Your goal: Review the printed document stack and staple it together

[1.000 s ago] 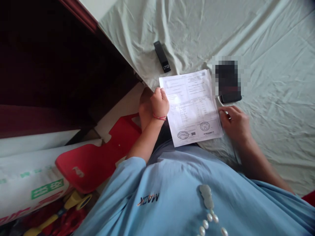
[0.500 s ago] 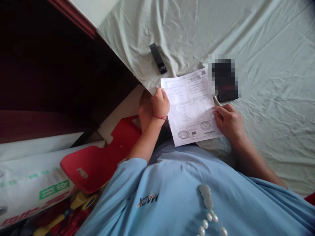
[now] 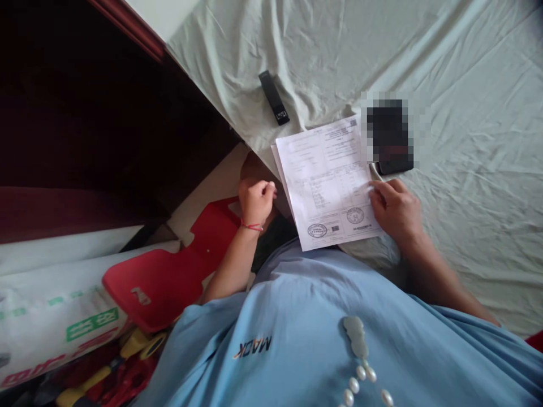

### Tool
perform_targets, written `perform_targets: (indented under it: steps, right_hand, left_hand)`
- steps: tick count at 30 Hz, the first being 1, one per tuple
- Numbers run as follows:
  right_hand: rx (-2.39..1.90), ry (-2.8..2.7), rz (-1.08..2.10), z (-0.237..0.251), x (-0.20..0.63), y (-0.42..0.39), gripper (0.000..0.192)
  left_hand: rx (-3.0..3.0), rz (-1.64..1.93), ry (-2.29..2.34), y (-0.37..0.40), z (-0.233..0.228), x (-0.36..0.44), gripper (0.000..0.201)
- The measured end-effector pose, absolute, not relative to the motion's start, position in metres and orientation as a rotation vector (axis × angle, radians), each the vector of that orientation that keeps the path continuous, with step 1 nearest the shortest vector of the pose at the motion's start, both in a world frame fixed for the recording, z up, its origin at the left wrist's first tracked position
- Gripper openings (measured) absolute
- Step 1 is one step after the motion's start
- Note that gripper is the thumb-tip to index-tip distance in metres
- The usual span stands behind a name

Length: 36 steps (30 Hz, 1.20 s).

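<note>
Although much of its print is too faint to read, the printed sheet (image 3: 322,175) clearly has its long axis running away from the person, the far end tilted toward the left. Its heading end points outward over the pale green cloth (image 3: 475,198), while its foot lies close to the blue shirt (image 3: 322,294). The sheet sits between the two hands, its right part above the cloth and its lower left corner out past the cloth's edge; whether it rests or is lifted slightly I cannot tell.

It is white and nearly flat, with ruled boxes, rows of small text and a small square code at the far right corner. Near the foot are two dark oval stamps (the left one more heavily inked) and a barcode-like strip. A second sheet (image 3: 280,169) peeks out beneath along the left side.

The right hand (image 3: 396,212) pinches the right edge between thumb and forefinger. The left hand (image 3: 257,203), wearing a red bracelet (image 3: 252,227), is off the paper and just beside it, fingers curled in narrowly with nothing visible in them. A dark, partly pixelated device (image 3: 396,164) lies beyond the right hand; a slim black object (image 3: 274,99) lies past the far left corner.
</note>
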State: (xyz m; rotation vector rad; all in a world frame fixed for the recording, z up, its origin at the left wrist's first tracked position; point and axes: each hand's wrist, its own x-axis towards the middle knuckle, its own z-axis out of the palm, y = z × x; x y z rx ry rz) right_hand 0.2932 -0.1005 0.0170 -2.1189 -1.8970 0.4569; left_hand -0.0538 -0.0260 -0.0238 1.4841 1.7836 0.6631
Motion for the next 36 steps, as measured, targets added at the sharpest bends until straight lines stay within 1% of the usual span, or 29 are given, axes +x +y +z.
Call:
perform_targets:
  steps: [2, 4, 7, 11, 13, 17, 24, 29, 36]
  right_hand:
    - [-2.154, -1.881, 0.447, 0.017, 0.292, -0.100, 0.048]
    - [-2.189, -1.860, 0.445, 0.017, 0.291, -0.100, 0.052]
    - [-2.228, -1.842, 0.449, 0.017, 0.289, -0.101, 0.054]
    - [-2.245, -1.854, 0.447, 0.018, 0.287, -0.100, 0.052]
    - [-2.243, -1.874, 0.435, 0.019, 0.287, -0.098, 0.049]
    - [-2.217, -1.912, 0.400, 0.020, 0.287, -0.093, 0.046]
    - [-2.205, -1.955, 0.423, 0.023, 0.289, -0.084, 0.041]
    - [-2.211, -1.977, 0.439, 0.025, 0.288, -0.080, 0.039]
    - [-2.237, -1.990, 0.423, 0.023, 0.286, -0.077, 0.044]
  left_hand:
    - [1.478, 0.594, 1.657, -0.042, -0.024, -0.050, 0.037]
    - [1.505, 0.602, 1.572, -0.053, -0.022, -0.042, 0.040]
    - [1.509, 0.683, 1.541, -0.057, -0.017, -0.032, 0.036]
    - [1.491, 0.718, 1.603, -0.052, -0.016, -0.024, 0.024]
    - [1.484, 0.696, 1.617, -0.051, -0.016, -0.023, 0.023]
    - [1.478, 0.662, 1.619, -0.054, -0.016, -0.021, 0.025]
    - [1.392, 0.710, 1.579, -0.061, -0.025, -0.023, 0.029]
    - [1.371, 0.756, 1.533, -0.065, -0.027, -0.025, 0.039]
    - [1.402, 0.709, 1.565, -0.063, -0.029, -0.022, 0.038]
